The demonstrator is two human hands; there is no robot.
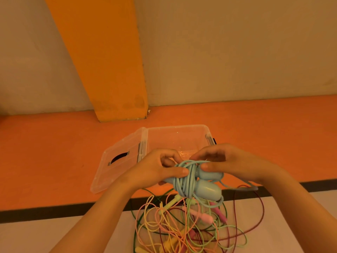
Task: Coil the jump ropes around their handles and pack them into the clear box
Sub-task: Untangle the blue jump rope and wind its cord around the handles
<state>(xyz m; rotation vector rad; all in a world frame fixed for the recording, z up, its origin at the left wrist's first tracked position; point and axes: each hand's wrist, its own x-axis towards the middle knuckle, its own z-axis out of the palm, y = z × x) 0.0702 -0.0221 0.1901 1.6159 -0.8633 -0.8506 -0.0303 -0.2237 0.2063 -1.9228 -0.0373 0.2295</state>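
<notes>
Blue jump rope [193, 181], seen from the head camera, is held up in both hands in front of the clear box [182, 133], its cord looped round its two bulbous handles. The left hand [160, 172] grips the narrow handle ends, which its palm hides, thumb pressed on the coil. The right hand [229, 161] curls over the upper handle, thumb on it; whether its fingers also pinch the cord is unclear. A loose blue tail [251, 188] runs off under the right wrist. Below, tangled ropes [182, 227] lie on a pale surface [54, 234], cut off at the bottom edge.
</notes>
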